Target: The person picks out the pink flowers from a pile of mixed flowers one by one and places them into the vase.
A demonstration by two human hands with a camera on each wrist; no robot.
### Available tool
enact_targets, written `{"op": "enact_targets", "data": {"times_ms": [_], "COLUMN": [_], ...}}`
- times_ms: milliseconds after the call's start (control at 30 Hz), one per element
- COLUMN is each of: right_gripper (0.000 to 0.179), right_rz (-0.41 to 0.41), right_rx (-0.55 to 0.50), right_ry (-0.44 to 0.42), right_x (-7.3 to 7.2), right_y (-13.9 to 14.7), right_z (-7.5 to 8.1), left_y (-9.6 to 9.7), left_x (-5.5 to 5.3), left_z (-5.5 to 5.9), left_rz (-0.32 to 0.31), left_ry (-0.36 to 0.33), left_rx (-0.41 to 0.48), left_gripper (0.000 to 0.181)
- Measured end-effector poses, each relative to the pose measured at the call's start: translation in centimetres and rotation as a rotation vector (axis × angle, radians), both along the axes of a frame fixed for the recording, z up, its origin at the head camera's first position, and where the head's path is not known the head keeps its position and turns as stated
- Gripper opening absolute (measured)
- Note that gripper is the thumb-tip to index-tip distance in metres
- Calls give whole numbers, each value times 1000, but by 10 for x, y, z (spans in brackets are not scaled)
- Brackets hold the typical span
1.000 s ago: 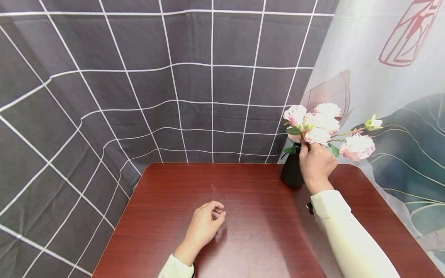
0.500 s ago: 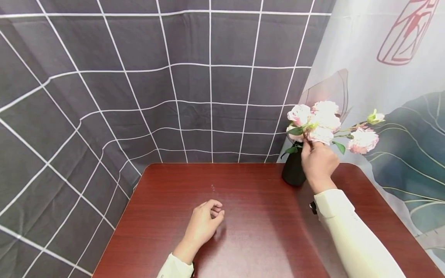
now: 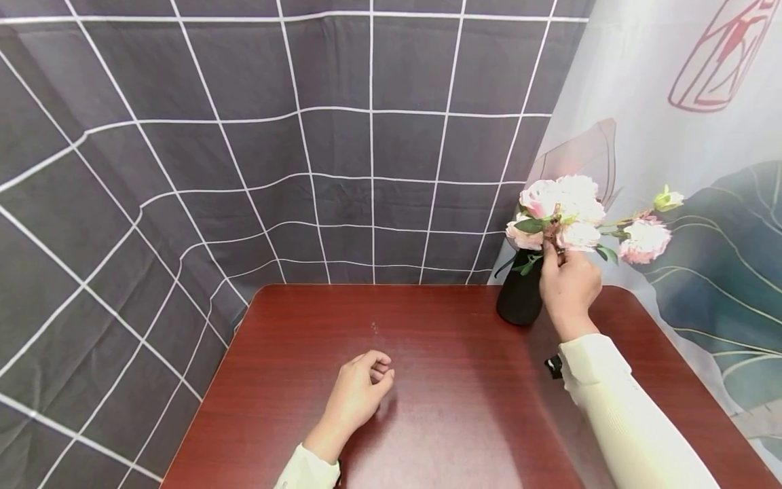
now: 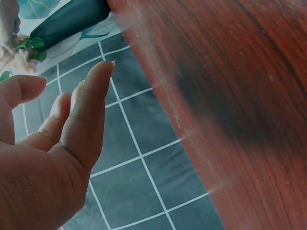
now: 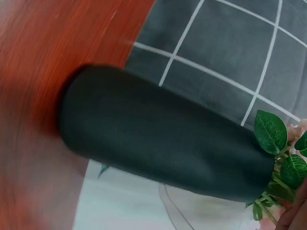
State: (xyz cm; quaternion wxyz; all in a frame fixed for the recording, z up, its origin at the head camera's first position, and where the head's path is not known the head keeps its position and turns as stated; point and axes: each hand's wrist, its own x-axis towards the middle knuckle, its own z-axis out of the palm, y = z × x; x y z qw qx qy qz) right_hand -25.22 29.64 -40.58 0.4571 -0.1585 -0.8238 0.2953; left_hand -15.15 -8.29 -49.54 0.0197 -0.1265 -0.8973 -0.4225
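At the far right of the table, a dark tapered vase (image 3: 518,293) stands with pink and white flowers (image 3: 568,207) rising from its mouth. My right hand (image 3: 571,288) pinches the flower stems just above the vase's rim. In the right wrist view, the vase (image 5: 163,134) fills the middle, green leaves (image 5: 271,132) come out of its opening, and only a bit of the fingers shows at the lower right edge. My left hand (image 3: 357,392) rests over the middle of the table with loosely curled fingers, holding nothing.
The red-brown wooden table (image 3: 366,319) has a back edge against a dark grey cloth with white grid lines (image 3: 336,149). A pale printed curtain (image 3: 647,122) hangs behind the flowers on the right.
My right hand and the flowers have shifted slightly to the right, and the blooms have turned a little. The vase stays standing at nearly the same spot. My left hand looks still.
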Motion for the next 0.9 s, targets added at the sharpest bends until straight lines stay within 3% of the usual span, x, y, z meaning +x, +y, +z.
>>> {"op": "enact_targets", "data": {"times_ms": [333,667,833,900], "right_gripper": [48,33,16,16], "right_rz": [160,32,119,108], "right_rx": [-244,-156,-47,5], "right_ry": [42,47,203,261], "right_x": [3,12,13,12], "right_y": [9,1,-9,-13], "right_z": [8,-7,-10,-6], "left_y": [2,3,3,3], "left_x": [0,1,1,2], "left_z": [0,1,1,1], "left_rz": [-1,2,-1,-1], "left_ry": [-5,3,12,11], "left_rx": [2,-4,-8,-7], "left_gripper": [17,17,17,17]}}
